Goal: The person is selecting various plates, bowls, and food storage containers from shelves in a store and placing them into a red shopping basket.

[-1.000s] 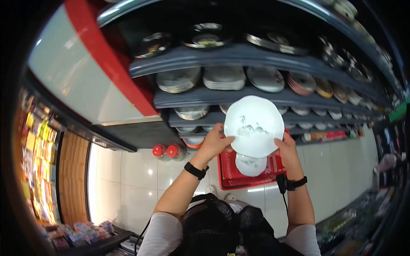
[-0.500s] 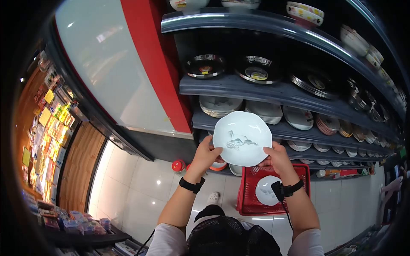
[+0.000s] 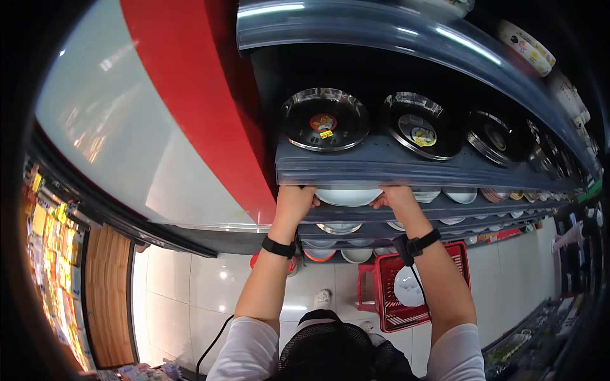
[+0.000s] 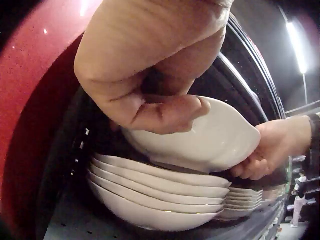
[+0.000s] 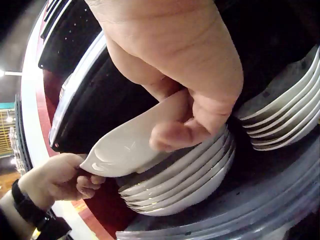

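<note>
A white wavy-rimmed plate [image 3: 348, 197] is held between both hands, partly under the front edge of a grey shelf. My left hand [image 3: 295, 202] grips its left side, with curled fingers under the rim in the left wrist view. On the opposite side, my right hand [image 3: 395, 200] pinches the rim between thumb and fingers. Close below the plate, a stack of similar white plates [image 4: 155, 195] sits on the lower shelf. The held plate tilts slightly above that stack in the right wrist view. Its printed face is hidden from the head view.
Shiny steel trays [image 3: 324, 120] line the shelf above my hands. A red post [image 3: 184, 95] borders the shelves on the left. On the floor stands a red basket [image 3: 379, 289] containing a white plate [image 3: 408, 287]. Another plate stack [image 5: 285, 117] is beside the first.
Both hands have carried the plate forward from in front of the shelves to the shelf space under the steel trays. Its printed face, visible before, no longer shows. The basket plate stays put.
</note>
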